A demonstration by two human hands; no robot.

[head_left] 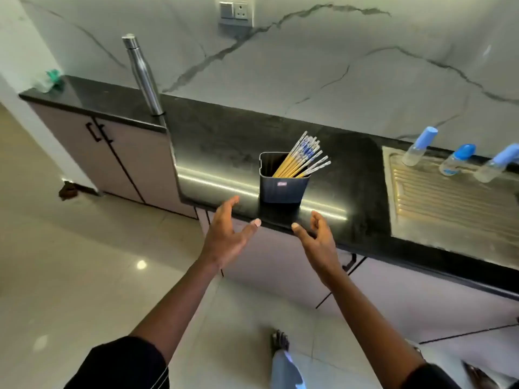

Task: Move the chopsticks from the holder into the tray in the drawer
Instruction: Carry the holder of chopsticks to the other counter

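Yellow chopsticks (302,160) – blue-patterned tops, leaning in dark holder (282,186), left hand (229,234), right hand (318,240) – each grip empty, spread

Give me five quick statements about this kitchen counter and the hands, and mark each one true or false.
1. The chopsticks stand in the dark holder. True.
2. The left hand grips the holder. False: it is open and short of it, touching nothing.
3. The right hand holds chopsticks. False: it is empty and open.
4. Three blue-capped bottles stand by the sink drainboard. True.
5. The steel bottle lies flat on the counter. False: it stands upright, left of the holder.
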